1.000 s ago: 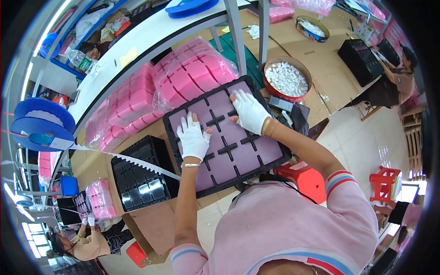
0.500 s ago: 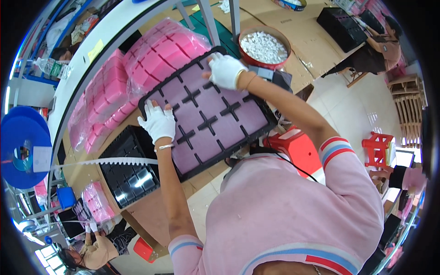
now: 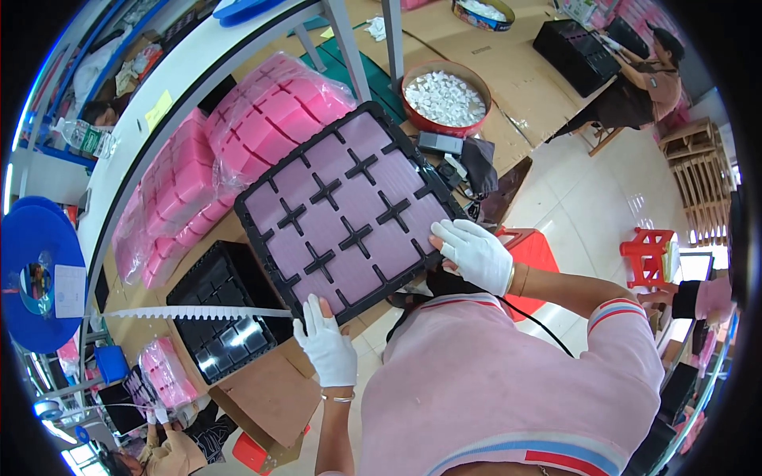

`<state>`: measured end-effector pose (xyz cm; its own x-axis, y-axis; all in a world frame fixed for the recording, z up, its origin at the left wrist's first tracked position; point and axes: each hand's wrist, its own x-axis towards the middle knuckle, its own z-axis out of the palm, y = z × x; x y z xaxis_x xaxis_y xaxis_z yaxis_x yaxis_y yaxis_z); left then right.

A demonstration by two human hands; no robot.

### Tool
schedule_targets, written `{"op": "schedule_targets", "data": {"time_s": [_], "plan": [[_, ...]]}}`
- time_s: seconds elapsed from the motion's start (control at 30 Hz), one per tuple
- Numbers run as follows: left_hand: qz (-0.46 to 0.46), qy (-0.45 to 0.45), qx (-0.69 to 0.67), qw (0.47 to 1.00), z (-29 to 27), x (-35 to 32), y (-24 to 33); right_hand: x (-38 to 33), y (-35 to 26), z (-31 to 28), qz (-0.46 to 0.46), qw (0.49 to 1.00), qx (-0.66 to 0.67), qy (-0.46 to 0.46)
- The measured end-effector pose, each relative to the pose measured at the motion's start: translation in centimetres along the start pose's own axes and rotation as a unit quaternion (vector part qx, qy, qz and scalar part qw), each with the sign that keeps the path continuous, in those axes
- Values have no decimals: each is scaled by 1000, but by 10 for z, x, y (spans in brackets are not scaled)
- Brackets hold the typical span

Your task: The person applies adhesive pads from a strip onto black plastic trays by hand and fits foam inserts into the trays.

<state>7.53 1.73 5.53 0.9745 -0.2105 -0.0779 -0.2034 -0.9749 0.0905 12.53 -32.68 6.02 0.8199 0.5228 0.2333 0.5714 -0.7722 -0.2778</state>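
A square black plastic tray (image 3: 389,287) lies in front of me, tilted in the view. A purple sheet (image 3: 321,225) fills it, with black cross-shaped dividers showing through. My left hand (image 3: 328,353), in a white glove, is at the tray's near left corner, fingers stretched out and their tips at the rim. At the near right corner, my gloved right hand (image 3: 479,255) lies with its fingers extended over the edge. Neither hand's fingers look wrapped round the tray.
Plastic-wrapped pink foam blocks (image 3: 178,174) stand left of the tray. Another black tray (image 3: 226,313) sits nearer left. Beyond are a round red tin (image 3: 448,99) of white pieces and metal posts (image 3: 394,47). A white toothed strip (image 3: 198,312) crosses the left. Co-workers sit at far right and lower left.
Both hands have drawn back from the tray's far and left parts to its near corners. The tray appears slightly turned and shifted in the view.
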Motion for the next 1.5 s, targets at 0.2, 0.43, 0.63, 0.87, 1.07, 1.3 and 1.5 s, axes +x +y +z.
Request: {"op": "schedule_targets", "data": {"time_s": [0.2,0.43,0.63,0.87,1.07,1.3,1.5], "plan": [[1,92,-155,984,4,11,53,5,14,8,-97,981,118,117],[97,143,-116,978,-8,48,61,35,-25,-52,-85,993,67,49],[117,335,-141,924,-68,40,31,73,-75,-121,-173,975,-72,122],[-227,598,-228,734,-126,-43,-73,90,-77,-111,-184,909,68,368],[-358,734,-477,323,-52,-150,-204,122,-91,-81,-198,948,60,242],[-651,572,-395,305,48,-102,-282,179,-116,-55,-234,956,103,148],[-636,537,-485,269,112,-33,-292,210,-148,-22,-248,952,122,129]]}}
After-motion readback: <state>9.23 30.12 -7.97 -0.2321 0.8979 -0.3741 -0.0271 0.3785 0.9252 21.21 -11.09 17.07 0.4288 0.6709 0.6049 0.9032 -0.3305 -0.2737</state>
